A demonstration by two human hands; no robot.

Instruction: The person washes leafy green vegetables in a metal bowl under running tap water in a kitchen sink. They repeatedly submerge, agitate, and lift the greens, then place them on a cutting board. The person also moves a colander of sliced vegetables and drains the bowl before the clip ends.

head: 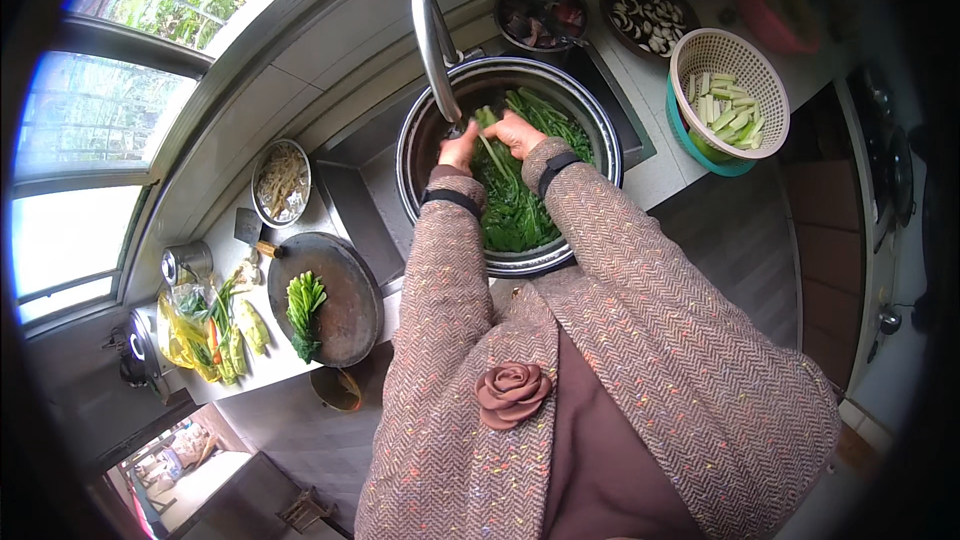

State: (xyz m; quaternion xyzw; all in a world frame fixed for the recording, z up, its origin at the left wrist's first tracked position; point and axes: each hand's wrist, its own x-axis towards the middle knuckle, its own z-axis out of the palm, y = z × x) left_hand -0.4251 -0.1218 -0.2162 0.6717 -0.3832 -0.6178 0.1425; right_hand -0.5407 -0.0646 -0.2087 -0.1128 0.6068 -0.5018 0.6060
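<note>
Over a large metal basin [611, 142], both my hands are at a leafy green stalk [491, 150], close under the curved metal faucet [435, 52]. My left hand [459, 148] is at the stalks' upper end, its fingers partly hidden and blurred. My right hand [514, 133] grips the same stalks between thumb and fingers. Beneath them, a mass of leafy greens [517, 217] fills much of the basin and looks wet. More green stems [547, 112] lie at the basin's far right side.
Left of the sink stand a round chopping board [345, 300] bearing greens, a cleaver [247, 226], a bowl of pale shreds [281, 181] and bagged vegetables [180, 337]. Rightward are a bowl of dark and reddish pieces [541, 15], a bowl of white slices [649, 19] and a colander [776, 97] of cut pale-green sticks.
</note>
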